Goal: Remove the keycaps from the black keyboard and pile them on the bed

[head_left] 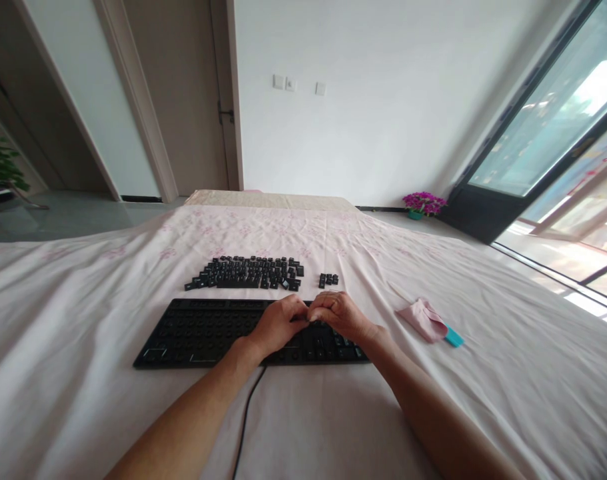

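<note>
A black keyboard (198, 333) with most keycaps pulled off lies on a pale pink sheet (83, 373). Both hands rest over its right half. My left hand (278, 325) and my right hand (339, 313) have their fingers curled and pinched together, fingertips meeting near the keyboard's upper edge. What they pinch is too small to make out. Behind the keyboard lie rows of loose black keycaps (248, 273), with a small separate cluster of keycaps (328, 279) to their right. The keyboard's black cable (246, 420) runs toward me between my forearms.
A folded pink cloth (423, 320) with a teal object (454, 337) at its end lies to the right of the keyboard. A pot of purple flowers (423, 203) stands on the floor by the glass door. A doorway is at the far left.
</note>
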Tool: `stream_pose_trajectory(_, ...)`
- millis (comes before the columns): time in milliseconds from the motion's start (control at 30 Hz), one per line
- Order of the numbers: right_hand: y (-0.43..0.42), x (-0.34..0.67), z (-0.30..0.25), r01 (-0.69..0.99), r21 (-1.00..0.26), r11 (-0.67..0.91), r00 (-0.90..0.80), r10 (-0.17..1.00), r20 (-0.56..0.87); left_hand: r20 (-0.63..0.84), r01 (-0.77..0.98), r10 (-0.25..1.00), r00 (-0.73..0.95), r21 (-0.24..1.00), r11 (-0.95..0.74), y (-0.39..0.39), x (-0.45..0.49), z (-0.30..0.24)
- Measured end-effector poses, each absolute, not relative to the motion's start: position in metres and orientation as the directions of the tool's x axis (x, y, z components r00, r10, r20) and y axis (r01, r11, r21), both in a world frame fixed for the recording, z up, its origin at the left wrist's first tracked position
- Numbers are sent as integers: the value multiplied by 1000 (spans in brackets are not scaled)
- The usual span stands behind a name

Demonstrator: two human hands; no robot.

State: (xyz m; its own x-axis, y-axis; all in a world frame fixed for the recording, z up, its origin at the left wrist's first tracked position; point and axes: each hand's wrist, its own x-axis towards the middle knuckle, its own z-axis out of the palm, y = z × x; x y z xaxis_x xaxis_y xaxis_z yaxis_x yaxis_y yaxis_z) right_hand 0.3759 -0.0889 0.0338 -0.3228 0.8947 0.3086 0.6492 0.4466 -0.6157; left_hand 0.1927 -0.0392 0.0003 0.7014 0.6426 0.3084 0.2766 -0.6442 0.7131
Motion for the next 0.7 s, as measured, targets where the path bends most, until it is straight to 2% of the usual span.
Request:
stream_pose_trajectory(133, -94, 381, 40, 711, -539, 451, -315, 890, 328, 272, 336, 671, 690, 701, -629, -43, 201, -1)
stream_pose_trajectory(300, -97, 379, 39, 675, -606, 421, -277, 906, 322, 271, 441, 713, 646, 630, -639, -49, 212, -2)
stream_pose_trajectory(467, -95, 375, 34, 647, -613, 453, -280, 889, 362, 288, 471, 709, 643, 581, -663, -49, 213, -3)
stream_pose_trajectory(700, -104, 366, 30, 662, -563, 495, -244, 852, 463, 338, 425, 719, 607, 626, -654, -53, 212, -7)
